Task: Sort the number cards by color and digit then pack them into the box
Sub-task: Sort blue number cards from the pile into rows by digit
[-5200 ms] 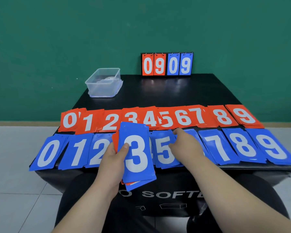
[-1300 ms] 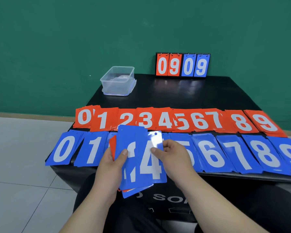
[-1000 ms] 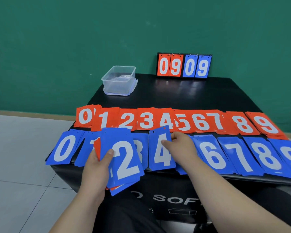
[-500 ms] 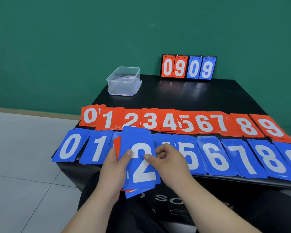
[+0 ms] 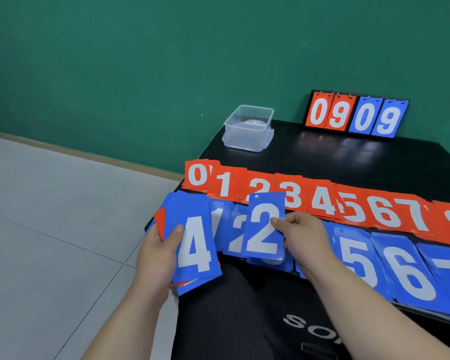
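Observation:
My left hand (image 5: 157,252) grips a stack of number cards (image 5: 192,245) at the table's front left, with a blue 4 on top and a red edge showing behind. My right hand (image 5: 303,236) pinches a single blue 2 card (image 5: 264,229) just above the blue 2 pile (image 5: 235,235). A row of red piles (image 5: 320,198) numbered from 0 upward lies behind a row of blue piles (image 5: 405,274). The clear plastic box (image 5: 248,128) stands at the table's back left.
A black flip scoreboard (image 5: 356,115) reading 0909 stands at the back of the black table (image 5: 348,157), against the green wall. Grey floor tiles lie to the left. My dark-clothed lap is below the table's front edge.
My right hand has pulled the blue 2 off the held stack and carried it right over the blue 2 pile. A blue 4 now tops the stack. The view has swung left.

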